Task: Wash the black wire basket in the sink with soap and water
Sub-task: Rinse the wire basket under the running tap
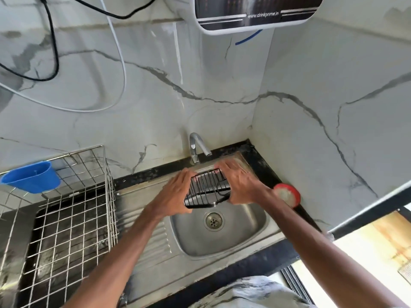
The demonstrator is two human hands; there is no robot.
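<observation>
Forearms reach up from the bottom edge; left hand (175, 192) and right hand (240, 185) grip the basket (208, 187) by its ends, mid-frame above the sink (224, 243), under the tap (196, 147). Likely still pre-rinse: next, one hand must free itself to open the tap.

The 2 forearms are bare down to the left hand (175, 191) and right hand (241, 185) — on the near side of the sink (233, 237), a pale grey garment (251, 292) with dark streaks shows.

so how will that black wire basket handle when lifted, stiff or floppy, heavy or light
Probably stiff: the black wire basket keeps its boxy shape between the left hand and right hand. Likely light, being thin open wire. Unlikely to roll, having flat sides.
</observation>
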